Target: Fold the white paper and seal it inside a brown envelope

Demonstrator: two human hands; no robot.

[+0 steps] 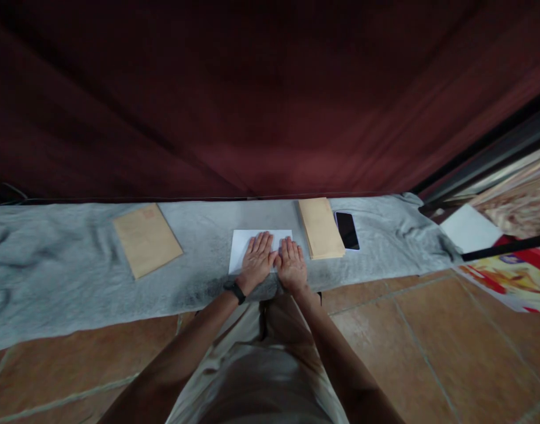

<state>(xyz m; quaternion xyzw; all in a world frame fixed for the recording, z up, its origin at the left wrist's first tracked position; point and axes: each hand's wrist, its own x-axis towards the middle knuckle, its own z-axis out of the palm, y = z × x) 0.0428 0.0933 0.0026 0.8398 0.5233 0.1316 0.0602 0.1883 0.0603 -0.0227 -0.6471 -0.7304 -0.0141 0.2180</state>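
left hand [257, 260] flat, right hand [291, 265] flat, side by side

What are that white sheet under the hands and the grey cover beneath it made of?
The white sheet looks like thin matte paper: flat, with crisp straight edges. The grey cover seems a soft cloth, perhaps a towel: it wrinkles and looks fuzzy. Both hands lie flat.

Speaker A: What are the surfaces like?

Speaker B: A grey cloth [75, 277], soft, matt and lightly creased, covers the work surface. On it lies a white paper sheet [245, 244], smooth and matt, under both bare hands.

Speaker A: And around it?

Speaker B: A brown paper envelope [146, 238] and a stack of brown envelopes [320, 228], dull kraft paper. A phone [347, 230] with glossy black glass. The floor tiles [428, 330] are terracotta with a faint sheen. Behind hangs a dark red curtain [252, 100], matt fabric.
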